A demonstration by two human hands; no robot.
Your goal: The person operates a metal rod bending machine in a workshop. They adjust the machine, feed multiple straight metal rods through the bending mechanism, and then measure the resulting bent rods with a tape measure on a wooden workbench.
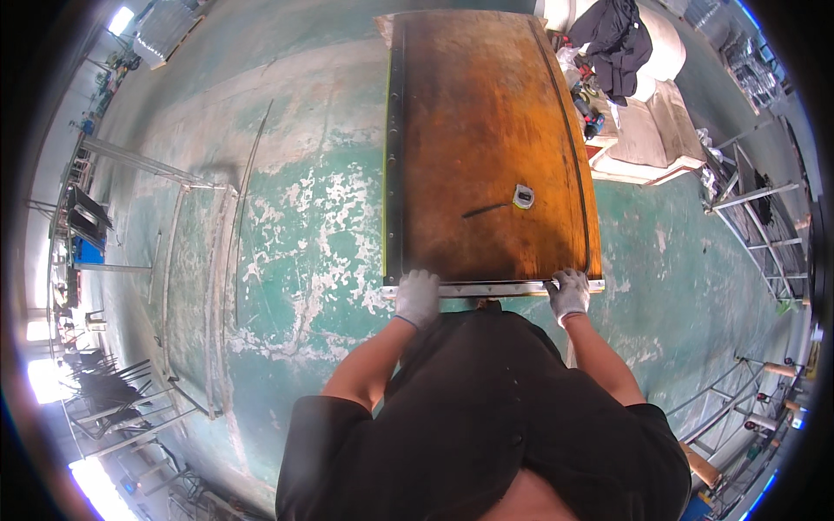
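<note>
A wooden worktable [469, 113] with a worn orange-brown top stretches away in front of me. Along its near edge runs a pale metal strip [495, 289] with small holes. My left hand [418, 297], in a whitish glove, has its fingers curled over the strip close to the left corner. Near the right corner my right hand [569, 293], gloved alike, grips the strip too; a small dark spot shows by its fingertips. A tape measure [523, 196] lies on the tabletop, with a thin dark pen-like tool [485, 210] to its left.
A dark rail [396, 174] with holes lines the table's left side. At the far right stand a beige sofa [647, 130] with dark clothing [615, 43] and a power drill [592, 120] beside it. Metal frames [148, 161] stand left, and more racks [756, 208] right.
</note>
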